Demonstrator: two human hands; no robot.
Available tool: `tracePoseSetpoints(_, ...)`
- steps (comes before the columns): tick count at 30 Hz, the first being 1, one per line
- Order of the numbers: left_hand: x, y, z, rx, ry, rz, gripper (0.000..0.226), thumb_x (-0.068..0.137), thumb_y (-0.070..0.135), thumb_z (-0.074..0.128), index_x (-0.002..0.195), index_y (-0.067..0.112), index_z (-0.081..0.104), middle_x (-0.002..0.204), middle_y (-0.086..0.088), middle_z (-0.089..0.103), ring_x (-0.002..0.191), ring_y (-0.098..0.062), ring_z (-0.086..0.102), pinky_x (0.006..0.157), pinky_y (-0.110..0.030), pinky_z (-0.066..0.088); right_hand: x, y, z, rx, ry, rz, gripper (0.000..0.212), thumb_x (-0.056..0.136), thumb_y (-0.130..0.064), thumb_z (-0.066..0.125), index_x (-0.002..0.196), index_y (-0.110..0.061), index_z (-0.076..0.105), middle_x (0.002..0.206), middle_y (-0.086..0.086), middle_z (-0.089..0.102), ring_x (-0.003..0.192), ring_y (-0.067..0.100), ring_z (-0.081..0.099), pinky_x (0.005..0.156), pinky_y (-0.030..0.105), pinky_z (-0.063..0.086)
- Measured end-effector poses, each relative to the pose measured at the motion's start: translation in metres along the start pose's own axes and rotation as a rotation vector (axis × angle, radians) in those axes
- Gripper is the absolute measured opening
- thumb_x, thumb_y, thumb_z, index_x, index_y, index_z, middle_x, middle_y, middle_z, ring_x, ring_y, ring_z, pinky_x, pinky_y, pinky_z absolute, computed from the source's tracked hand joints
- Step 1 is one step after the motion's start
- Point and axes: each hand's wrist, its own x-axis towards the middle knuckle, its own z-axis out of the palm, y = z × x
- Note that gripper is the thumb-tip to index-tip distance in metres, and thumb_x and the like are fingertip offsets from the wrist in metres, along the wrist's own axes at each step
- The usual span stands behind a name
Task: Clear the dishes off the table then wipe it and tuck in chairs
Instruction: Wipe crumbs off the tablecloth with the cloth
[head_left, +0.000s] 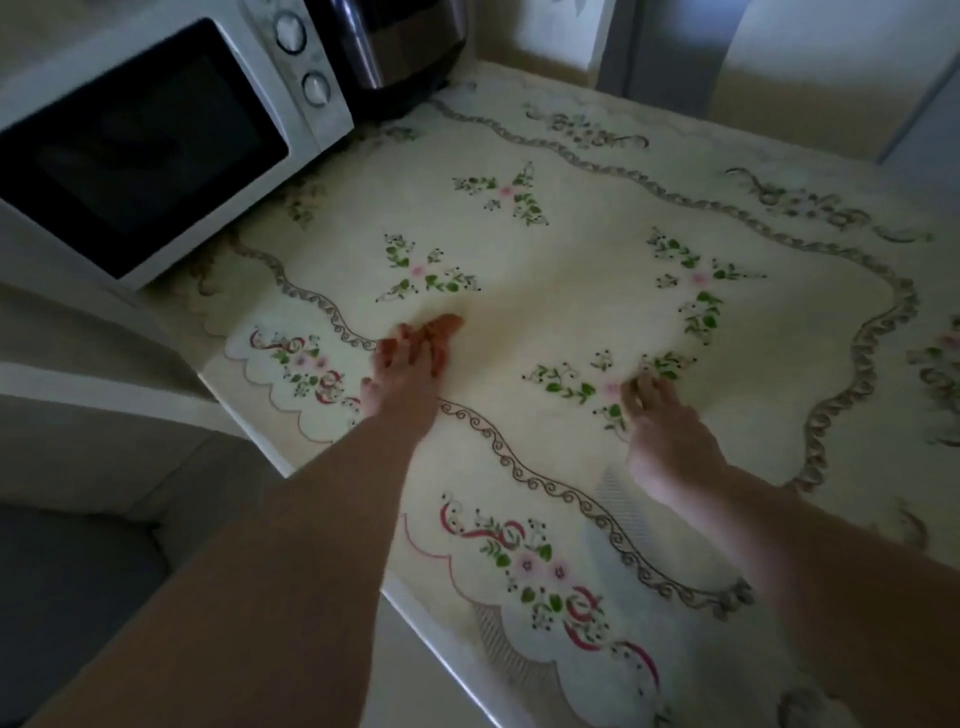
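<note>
Resting on the flowered tablecloth (545, 291) that covers the bench (249, 421), both hands sit in the lower middle of the frame, well apart from each other. The left hand (405, 374) lies left of centre, its fingers (415, 340) stretched forward and slightly spread, flat against the cloth near a grey scroll border; the fingertips glow orange in a patch of light. The right hand (665, 431) is lower right of centre on a green-and-pink flower motif. Its fingers (644, 395) bend downward with their tips on the fabric – whether they pinch the cloth or only press it cannot be told.

A white microwave (156, 140) fills the upper left, standing on the bench's far corner; any markings round its two dials (316, 88) are too blurred to read. Just beside it, at the top edge, a dark and steel cooker (395, 41) is cut off by the frame. The whole view is dim and soft. A grey shape (67, 571) in the lower left, below the bench edge, is partly hidden by the left forearm – it is hard to make out.
</note>
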Motion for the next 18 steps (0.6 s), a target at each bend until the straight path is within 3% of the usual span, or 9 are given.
tracePoseSetpoints(3,0.049,-0.020,-0.006,-0.276,0.080,-0.218,0.053,0.101,0.040,0.022,0.152,0.027,0.013,0.156,-0.011,0.016,0.137,-0.039,0.028,0.106,-0.056,0.036,0.002,0.002,0.001,0.036,-0.031,0.020,0.069,0.093,-0.001,0.036,0.153,-0.017,0.005,0.160,0.007,-0.005,0.147,0.028,0.004,0.115,0.040,0.026)
tracePoseSetpoints(6,0.089,-0.017,-0.014,-0.277,0.075,-0.308,0.052,0.099,0.027,0.032,0.149,0.025,0.020,0.149,-0.014,0.021,0.130,-0.044,0.032,0.100,-0.057,0.040,0.005,0.003,0.006,-0.002,-0.035,0.010,0.070,0.094,-0.002,0.034,0.153,-0.013,-0.002,0.160,0.010,-0.013,0.148,0.028,-0.006,0.119,0.042,0.016)
tracePoseSetpoints(10,0.106,0.025,-0.020,-0.055,0.072,0.063,0.048,0.103,0.029,0.028,0.150,0.034,0.023,0.155,0.002,0.019,0.136,-0.042,0.019,0.100,-0.055,0.042,0.006,0.004,0.007,0.027,-0.041,0.010,0.071,0.094,-0.002,0.034,0.152,-0.014,-0.004,0.159,0.009,-0.016,0.148,0.027,-0.009,0.119,0.043,0.013)
tracePoseSetpoints(13,0.096,0.062,-0.008,0.046,0.016,0.279,0.066,0.097,0.005,0.036,0.151,0.037,0.017,0.160,0.015,0.007,0.145,-0.038,0.003,0.106,-0.055,0.036,0.007,0.007,0.004,0.064,-0.054,0.010,0.071,0.095,-0.002,0.036,0.153,-0.017,-0.003,0.159,0.005,-0.016,0.148,0.023,-0.009,0.119,0.041,0.012)
tracePoseSetpoints(15,0.076,0.071,0.004,0.171,0.054,0.464,0.074,0.092,0.001,0.040,0.152,0.036,0.015,0.160,0.017,0.006,0.145,-0.034,0.005,0.105,-0.052,0.039,0.007,0.008,0.002,0.093,-0.058,0.015,0.070,0.096,-0.002,0.037,0.153,-0.019,0.000,0.160,0.004,-0.014,0.148,0.022,-0.008,0.119,0.041,0.012)
tracePoseSetpoints(18,0.055,0.041,0.024,0.148,0.054,0.718,0.082,0.087,-0.001,0.050,0.149,0.042,0.018,0.158,0.020,0.012,0.136,-0.026,0.029,0.100,-0.045,0.042,0.006,0.007,-0.002,0.098,-0.066,0.013,0.069,0.097,-0.002,0.037,0.153,-0.019,0.001,0.160,0.004,-0.012,0.148,0.022,-0.007,0.119,0.041,0.012)
